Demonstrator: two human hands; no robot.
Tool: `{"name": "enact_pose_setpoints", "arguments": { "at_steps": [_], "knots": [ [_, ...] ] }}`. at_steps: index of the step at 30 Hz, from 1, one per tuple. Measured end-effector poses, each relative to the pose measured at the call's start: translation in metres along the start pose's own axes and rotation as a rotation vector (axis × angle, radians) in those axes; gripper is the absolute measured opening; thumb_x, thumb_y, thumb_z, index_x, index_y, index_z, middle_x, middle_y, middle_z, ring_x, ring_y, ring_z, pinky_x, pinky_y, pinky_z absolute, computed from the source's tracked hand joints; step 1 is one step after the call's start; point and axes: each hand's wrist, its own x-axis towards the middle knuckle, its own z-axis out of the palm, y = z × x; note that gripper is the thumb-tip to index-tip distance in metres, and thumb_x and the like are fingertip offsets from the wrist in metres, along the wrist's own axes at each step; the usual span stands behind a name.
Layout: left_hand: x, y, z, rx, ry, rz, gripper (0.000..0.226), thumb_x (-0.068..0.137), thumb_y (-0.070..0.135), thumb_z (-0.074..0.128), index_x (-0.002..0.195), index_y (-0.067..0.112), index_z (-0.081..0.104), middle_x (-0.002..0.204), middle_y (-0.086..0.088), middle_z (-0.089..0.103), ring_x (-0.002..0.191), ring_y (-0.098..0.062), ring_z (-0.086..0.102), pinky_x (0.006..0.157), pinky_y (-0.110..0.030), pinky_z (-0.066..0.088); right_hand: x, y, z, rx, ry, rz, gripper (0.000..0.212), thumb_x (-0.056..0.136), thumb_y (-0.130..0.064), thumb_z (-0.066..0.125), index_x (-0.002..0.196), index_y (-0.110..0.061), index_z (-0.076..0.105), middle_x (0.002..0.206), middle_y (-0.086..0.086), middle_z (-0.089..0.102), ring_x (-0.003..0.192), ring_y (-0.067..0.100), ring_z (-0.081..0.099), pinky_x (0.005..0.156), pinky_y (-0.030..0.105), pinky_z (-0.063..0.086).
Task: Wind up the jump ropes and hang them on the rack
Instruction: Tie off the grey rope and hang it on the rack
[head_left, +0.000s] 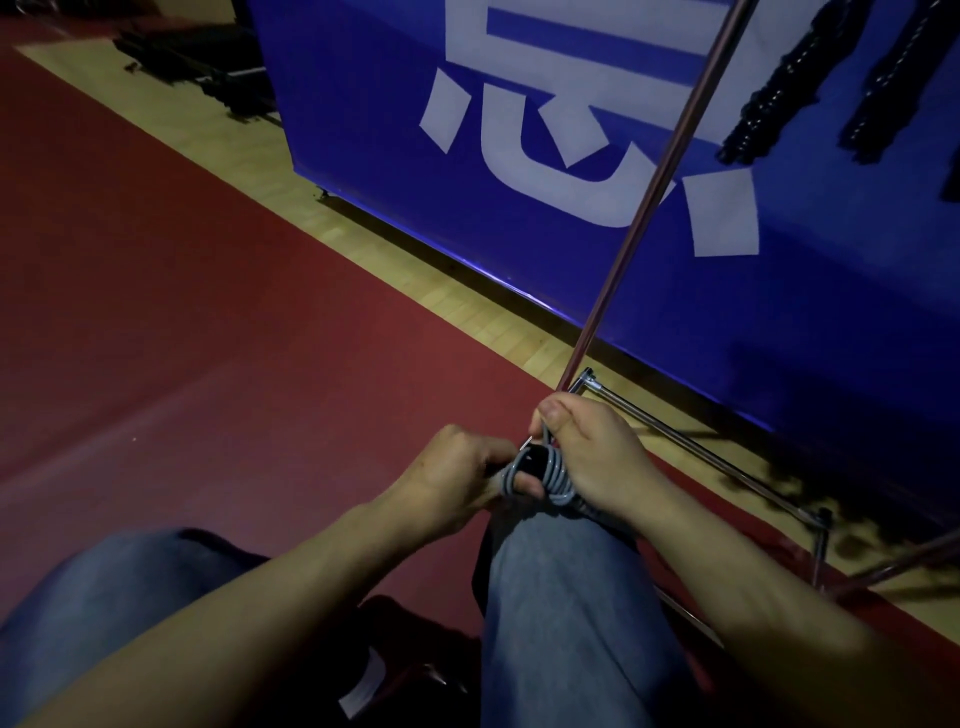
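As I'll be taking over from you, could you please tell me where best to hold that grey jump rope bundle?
Grip the jump rope bundle across its middle, where the grey coils wrap around the black handles, coming from above. The left hand already holds that wrapped part, while the right hand pinches the loose strand rising from it, so a mid-bundle grip probably keeps the coils together.

Partial white character on blue banner (571, 249)

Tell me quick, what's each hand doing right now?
Left hand: closed, holding the wound jump rope.
Right hand: closed, pinching a strand of the same rope.
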Motion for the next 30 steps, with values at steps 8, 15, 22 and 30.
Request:
{"name": "enact_pose_setpoints", "arguments": {
  "at_steps": [8,15,22,30],
  "knots": [
    [0.0,0.02,0.014,-0.676,0.237,-0.391,0.011,0.075,0.012,0.08,0.07,0.005,0.074,0.063,-0.023,0.067,0.05,-0.024,0.06,0.05,-0.03,0.056,0.01,0.0,0.002,0.109,0.023,0.161,0.037,0.104,-0.032,0.038,0.078,-0.018,0.061,0.068,-0.003,0.06,0.064,0.012,0.056,0.06,0.03,0.044],
    [-0.007,0.021,0.012,-0.769,0.199,-0.522,0.019,0.099,0.014,0.056,0.097,-0.002,0.065,0.073,-0.006,0.068,0.063,-0.02,0.063,0.068,-0.036,0.059,0.022,0.002,0.014,-0.105,0.179,0.229,0.033,0.104,-0.032,0.035,0.079,-0.028,0.056,0.078,-0.014,0.056,0.075,0.001,0.054,0.062,0.021,0.041],
    [0.004,0.033,0.033,-1.215,0.379,-0.697,0.007,0.096,0.016,0.062,0.092,0.011,0.065,0.082,-0.008,0.068,0.075,-0.016,0.064,0.072,-0.03,0.053,0.028,-0.002,0.029,-0.098,0.242,0.254,0.025,0.102,-0.031,0.039,0.088,-0.037,0.058,0.09,-0.016,0.061,0.091,0.012,0.061,0.076,0.035,0.051],
    [0.009,0.019,0.036,-1.07,0.537,-0.762,0.027,0.096,0.003,0.059,0.076,0.013,0.044,0.076,-0.014,0.063,0.067,-0.02,0.063,0.071,-0.038,0.055,0.018,-0.007,0.034,-0.16,0.124,0.077,0.035,0.103,-0.033,0.036,0.126,-0.034,0.062,0.119,-0.007,0.059,0.115,0.016,0.047,0.095,0.03,0.041]
  ]
}}
